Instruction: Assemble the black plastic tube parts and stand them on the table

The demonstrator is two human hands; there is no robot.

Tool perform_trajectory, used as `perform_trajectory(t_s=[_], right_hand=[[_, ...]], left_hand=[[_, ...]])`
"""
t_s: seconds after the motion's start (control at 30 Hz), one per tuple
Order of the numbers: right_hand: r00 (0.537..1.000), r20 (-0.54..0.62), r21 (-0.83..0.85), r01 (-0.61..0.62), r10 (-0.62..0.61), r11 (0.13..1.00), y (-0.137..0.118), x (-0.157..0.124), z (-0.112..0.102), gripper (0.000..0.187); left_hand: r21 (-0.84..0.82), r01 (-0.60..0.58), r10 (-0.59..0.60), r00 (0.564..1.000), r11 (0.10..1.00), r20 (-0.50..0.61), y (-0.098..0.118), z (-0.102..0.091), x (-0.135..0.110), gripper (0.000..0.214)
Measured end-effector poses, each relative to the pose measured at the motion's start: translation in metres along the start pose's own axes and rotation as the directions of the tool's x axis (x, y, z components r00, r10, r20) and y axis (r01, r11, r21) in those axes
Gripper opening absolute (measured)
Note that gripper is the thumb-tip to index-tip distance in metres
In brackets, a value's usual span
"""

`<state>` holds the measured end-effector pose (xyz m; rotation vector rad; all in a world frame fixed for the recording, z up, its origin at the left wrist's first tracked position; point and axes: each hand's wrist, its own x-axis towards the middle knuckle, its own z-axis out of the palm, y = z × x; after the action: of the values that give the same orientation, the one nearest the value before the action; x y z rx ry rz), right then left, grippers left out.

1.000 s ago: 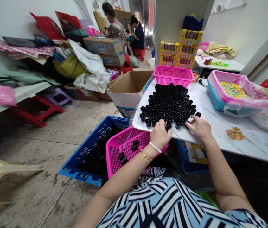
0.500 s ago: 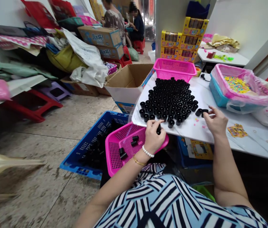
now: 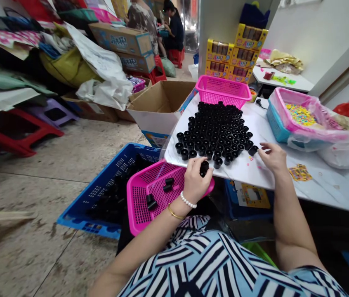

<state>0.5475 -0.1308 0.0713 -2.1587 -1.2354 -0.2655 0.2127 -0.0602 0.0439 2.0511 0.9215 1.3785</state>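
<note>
Many small black cups stand packed together on the white table. My left hand is closed around a black cup at the table's near edge, just above a pink basket that holds a few loose black cups. My right hand rests on the table to the right of the cluster, its fingertips touching a black cup at the group's right edge.
A blue crate with more black cups sits on the floor under the pink basket. An empty pink basket stands behind the cups, a bagged tray of coloured bits to the right. Cardboard box left of the table; two people sit far back.
My left hand drew back from the cluster to the table edge with a cup. My right hand moved right, then pushed a loose cup in against the group. The view dipped.
</note>
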Motion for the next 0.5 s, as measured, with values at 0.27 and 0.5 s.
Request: perform_trajectory(t_s=[0.27, 0.5], right_hand=[[0.994, -0.109, 0.046, 0.027, -0.021, 0.999, -0.039, -0.014, -0.006, 0.04], [0.877, 0.237, 0.521, 0.248, -0.418, 0.817, -0.15, -0.123, -0.019, 0.04]], left_hand=[[0.003, -0.101, 0.101, 0.994, 0.995, -0.034, -0.002, -0.006, -0.006, 0.038], [0.037, -0.303, 0.3, 0.951, 0.952, 0.079, 0.01, -0.014, -0.035, 0.052]])
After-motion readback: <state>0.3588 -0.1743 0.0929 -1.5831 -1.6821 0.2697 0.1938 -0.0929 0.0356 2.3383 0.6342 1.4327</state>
